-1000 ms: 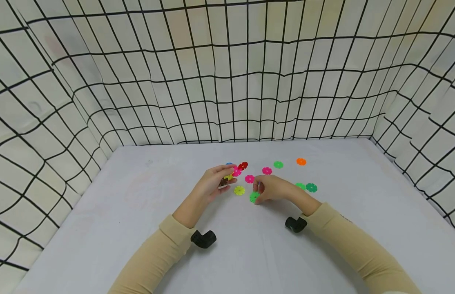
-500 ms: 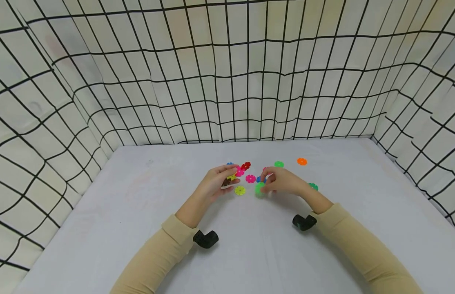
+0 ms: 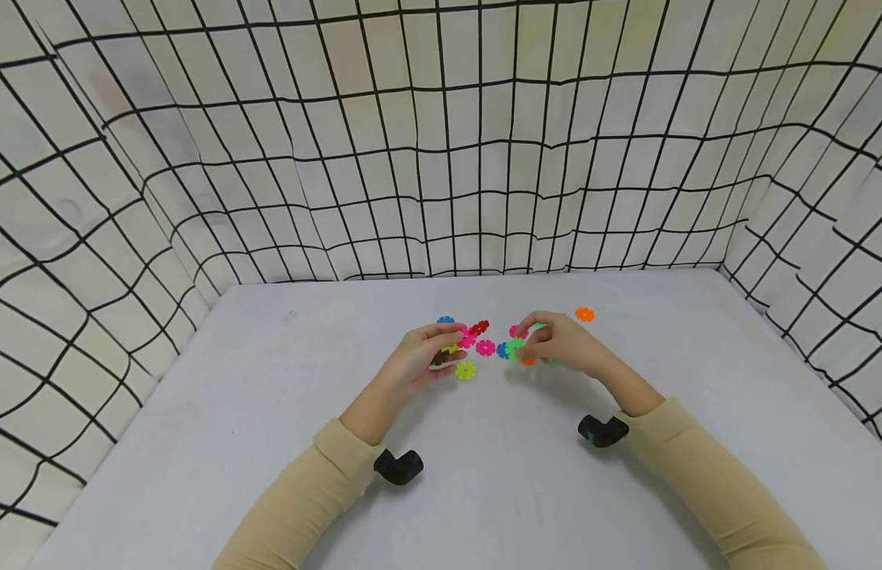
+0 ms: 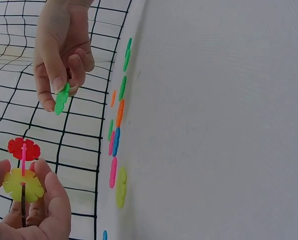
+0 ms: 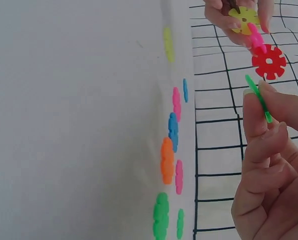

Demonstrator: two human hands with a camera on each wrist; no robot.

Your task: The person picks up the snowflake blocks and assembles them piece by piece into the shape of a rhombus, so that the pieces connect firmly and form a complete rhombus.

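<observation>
My left hand (image 3: 418,360) grips a small chain of slotted, flower-shaped plastic discs. In the left wrist view the chain has a dark disc (image 4: 23,206) low among the fingers, then a yellow disc (image 4: 31,187). A pink disc (image 5: 257,38) links the yellow one to a red disc (image 5: 276,66) at the free end. To the right, my right hand (image 3: 575,344) pinches a green disc (image 5: 259,100) between thumb and forefinger, held above the table. In the right wrist view, the green disc appears close to the red one; whether they touch I cannot tell.
Several loose discs lie on the white table (image 3: 270,443), among them a yellow disc (image 3: 465,370), a pink disc (image 3: 486,348), a blue disc (image 3: 445,321) and an orange disc (image 3: 585,314). A black net (image 3: 477,150) over white sheeting surrounds the back and sides.
My right hand has carried the green disc away from me and slightly right, tilting it on the way. The left hand has hardly shifted and keeps its grip on the chain.
</observation>
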